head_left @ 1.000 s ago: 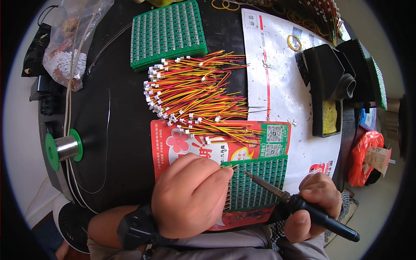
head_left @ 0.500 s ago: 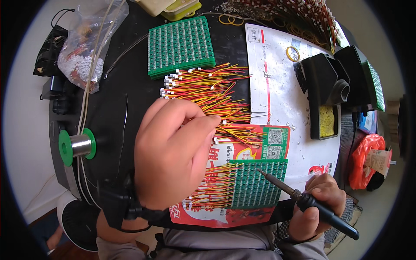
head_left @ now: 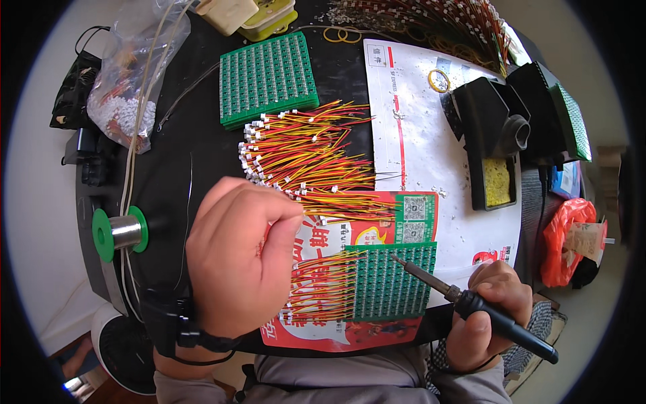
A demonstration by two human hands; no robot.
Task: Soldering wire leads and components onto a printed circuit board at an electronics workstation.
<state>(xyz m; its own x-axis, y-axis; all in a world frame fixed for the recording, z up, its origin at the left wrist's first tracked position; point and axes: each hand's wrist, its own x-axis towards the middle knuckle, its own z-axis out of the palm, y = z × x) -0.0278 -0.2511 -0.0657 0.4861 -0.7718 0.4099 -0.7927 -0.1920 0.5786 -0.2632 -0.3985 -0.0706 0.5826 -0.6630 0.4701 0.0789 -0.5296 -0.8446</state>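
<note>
While both forearms enter from the lower edge, the right hand (head_left: 488, 316) is closed in a fist round the black handle of a soldering iron (head_left: 471, 303). The iron's long axis runs diagonally, handle low and to the right, tip pointing up and left onto the upper right corner of the near green circuit panel (head_left: 393, 283). That panel lies flat on a red printed sheet (head_left: 336, 236), with a row of red and yellow wire leads (head_left: 319, 286) attached along its left edge and running out leftward.

Left hand (head_left: 235, 259): raised above the sheet, fingers curled inward with fingertips bunched by the loose wire pile (head_left: 306, 161); whether it grips a lead cannot be told. A black band sits on its wrist.

Left of the hand: a solder spool (head_left: 121, 232) with green flanges, on the black tabletop (head_left: 195, 155).

Mid field: the loose pile of red and yellow leads with white connectors, leads lying mostly left to right. Right of it, a white envelope (head_left: 417, 135) and a black iron stand with yellow sponge (head_left: 494, 151).

Far field: a second green circuit panel (head_left: 266, 77), and a clear plastic bag (head_left: 124, 81) of small white parts at far left.
</note>
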